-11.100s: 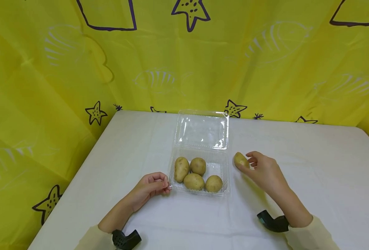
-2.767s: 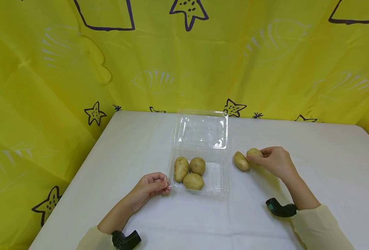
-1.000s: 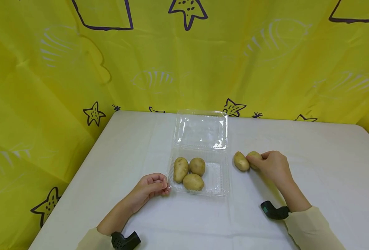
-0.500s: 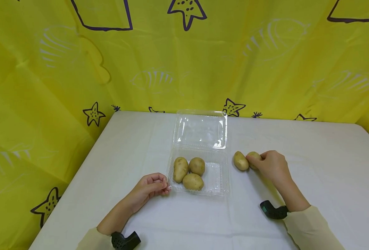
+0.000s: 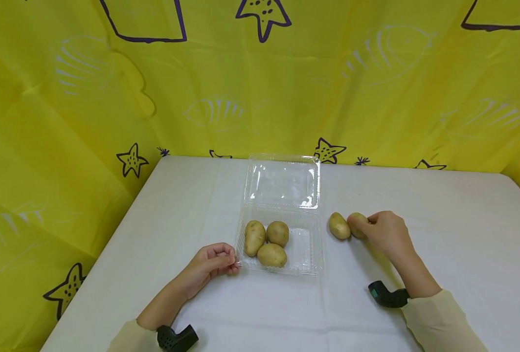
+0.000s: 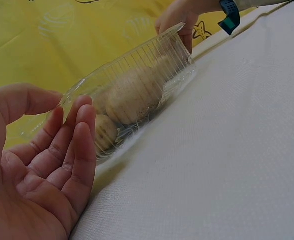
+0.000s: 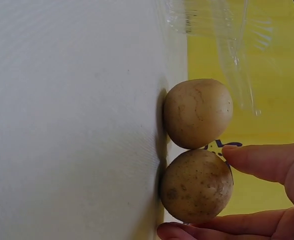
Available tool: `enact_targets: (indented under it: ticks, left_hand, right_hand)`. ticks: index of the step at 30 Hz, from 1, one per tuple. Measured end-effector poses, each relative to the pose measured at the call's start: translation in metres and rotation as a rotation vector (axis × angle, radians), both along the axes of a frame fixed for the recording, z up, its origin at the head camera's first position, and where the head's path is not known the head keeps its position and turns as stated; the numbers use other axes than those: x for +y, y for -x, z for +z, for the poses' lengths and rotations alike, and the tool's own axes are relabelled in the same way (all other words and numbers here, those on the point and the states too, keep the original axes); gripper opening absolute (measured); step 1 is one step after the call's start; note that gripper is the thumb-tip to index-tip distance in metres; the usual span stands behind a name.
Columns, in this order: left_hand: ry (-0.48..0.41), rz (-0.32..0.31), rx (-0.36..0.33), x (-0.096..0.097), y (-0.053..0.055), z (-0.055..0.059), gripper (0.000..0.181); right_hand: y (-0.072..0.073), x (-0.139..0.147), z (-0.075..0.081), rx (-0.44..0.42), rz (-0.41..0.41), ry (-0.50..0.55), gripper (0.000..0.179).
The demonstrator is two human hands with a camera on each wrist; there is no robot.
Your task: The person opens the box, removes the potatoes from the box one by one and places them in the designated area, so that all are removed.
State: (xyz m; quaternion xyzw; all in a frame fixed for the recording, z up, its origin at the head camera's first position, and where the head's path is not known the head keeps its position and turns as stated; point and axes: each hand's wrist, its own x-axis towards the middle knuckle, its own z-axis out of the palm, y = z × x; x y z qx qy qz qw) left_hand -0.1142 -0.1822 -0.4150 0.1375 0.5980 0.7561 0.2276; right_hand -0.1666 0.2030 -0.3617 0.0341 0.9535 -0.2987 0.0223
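Observation:
A clear plastic clamshell container [image 5: 304, 244] lies with its lid [image 5: 282, 183] folded back. Inside are three potatoes, one long [image 5: 255, 238], one round [image 5: 278, 233] and one oval [image 5: 272, 255]. My left hand [image 5: 213, 264] pinches the container's left front rim between thumb and fingertips, seen close up in the left wrist view [image 6: 47, 160]. To the right of the container two potatoes sit side by side on the table. My right hand [image 5: 387, 234] holds the right-hand potato [image 7: 197, 186] between thumb and fingers; the other potato [image 7: 198, 113] touches it.
A white cloth covers the table [image 5: 189, 205]. Behind and to the left hangs a yellow curtain [image 5: 224, 63] with stars and fish on it. Each wrist carries a black camera, the left one [image 5: 177, 338] and the right one [image 5: 387, 295].
Over the longer span, one potato left the container's front right and came down beside the other on the table, in my right hand. Since half a second ago almost nothing moved.

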Motion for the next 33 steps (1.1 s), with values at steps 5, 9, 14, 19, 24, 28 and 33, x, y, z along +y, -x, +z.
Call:
enact_targets:
  ticks: [5,9,14,19,24,28,33]
  left_hand:
    - [-0.002,0.0,-0.001,0.0,0.0,0.0,0.004]
    - [0.003,-0.001,-0.001,0.0,0.0,0.0,0.004]
    - [0.003,-0.003,-0.001,0.0,-0.001,0.0,0.004]
    - [-0.006,-0.004,0.0,0.001,-0.001,0.0,0.004]
    - [-0.009,-0.005,0.001,0.001,-0.001,0.0,0.004]
    - [-0.006,-0.001,0.002,0.0,-0.001,0.0,0.004]
    - [-0.008,-0.004,0.003,0.0,-0.001,0.0,0.004]
  right_hand:
    - [0.0,0.001,0.005,-0.005,-0.013,-0.002,0.061]
    - [-0.004,-0.002,0.01,0.044,-0.016,0.011,0.072]
    - [-0.01,-0.014,0.019,0.108,-0.005,0.036,0.066]
    - [-0.016,-0.026,0.03,0.147,-0.004,0.041,0.061]
    - [-0.021,-0.039,0.035,0.177,0.04,0.07,0.055]
    - [-0.027,-0.053,0.033,0.234,0.122,0.075,0.044]
    - [-0.032,-0.067,0.027,0.331,0.231,0.033,0.024]
